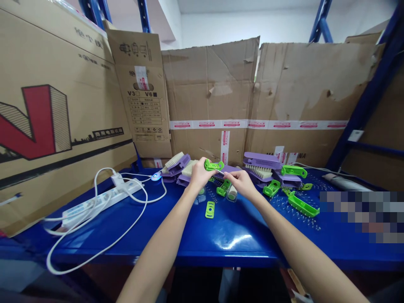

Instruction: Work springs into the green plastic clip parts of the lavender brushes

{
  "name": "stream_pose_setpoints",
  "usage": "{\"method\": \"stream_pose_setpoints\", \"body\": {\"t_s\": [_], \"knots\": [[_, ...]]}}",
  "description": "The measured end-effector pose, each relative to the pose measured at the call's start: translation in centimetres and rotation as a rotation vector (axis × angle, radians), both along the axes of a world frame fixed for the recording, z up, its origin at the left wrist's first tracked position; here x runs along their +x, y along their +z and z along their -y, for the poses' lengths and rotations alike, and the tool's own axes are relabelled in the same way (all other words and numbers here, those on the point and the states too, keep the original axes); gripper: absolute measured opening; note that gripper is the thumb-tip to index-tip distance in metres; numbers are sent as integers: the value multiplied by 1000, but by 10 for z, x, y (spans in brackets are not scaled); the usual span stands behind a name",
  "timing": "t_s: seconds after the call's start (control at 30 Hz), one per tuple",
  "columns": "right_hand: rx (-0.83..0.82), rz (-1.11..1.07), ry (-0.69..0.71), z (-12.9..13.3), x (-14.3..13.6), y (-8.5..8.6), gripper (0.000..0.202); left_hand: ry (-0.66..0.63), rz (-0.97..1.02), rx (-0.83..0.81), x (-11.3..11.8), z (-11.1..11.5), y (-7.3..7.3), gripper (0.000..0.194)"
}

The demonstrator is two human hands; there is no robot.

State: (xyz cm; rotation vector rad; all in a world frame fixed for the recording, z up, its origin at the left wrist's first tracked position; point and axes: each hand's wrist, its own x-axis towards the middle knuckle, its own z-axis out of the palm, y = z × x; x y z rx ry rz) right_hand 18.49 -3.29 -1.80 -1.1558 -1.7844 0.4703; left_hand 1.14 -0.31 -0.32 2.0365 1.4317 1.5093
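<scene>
My left hand (199,173) is closed on a green plastic part (213,165), held up above the middle of the blue table. My right hand (240,182) pinches a thin metal tool (220,171), whose tip points at the green part. Beneath the hands lie another green part (224,188) and a small clear container with a green piece in it (232,193). A flat green plate with holes (210,209) rests nearer the front. Behind the hands, purple brushes with pale bristles (189,169) are partly hidden.
More purple brushes (261,161) and several green parts (303,205) lie on the right among scattered small screws (311,221). A white power strip (102,202) with looping cables occupies the left. Cardboard sheets (208,97) stand along the back of the blue table (233,248).
</scene>
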Motion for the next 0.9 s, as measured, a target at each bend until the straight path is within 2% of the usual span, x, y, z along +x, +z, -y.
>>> {"method": "stream_pose_setpoints", "body": {"t_s": [0.2, 0.37, 0.53, 0.73, 0.8, 0.9], "knots": [[76, 92, -76, 0, -6, -3, 51, 107, -40, 24, 3, 0, -3, 29], [137, 126, -124, 0, -9, -8, 51, 161, 30, 10, 6, 1, -4, 27], [163, 91, -109, -1, -8, -11, 54, 134, 121, -9, 5, 1, -3, 29], [47, -3, -17, -2, 0, -6, 56, -97, 221, -101, 1, -8, -5, 40], [32, -20, -29, -1, -1, -4, 57, -78, 259, -98, 2, -10, -7, 38], [70, 7, -97, 2, -8, -4, 56, 28, 285, -60, 4, -9, -9, 34]]}}
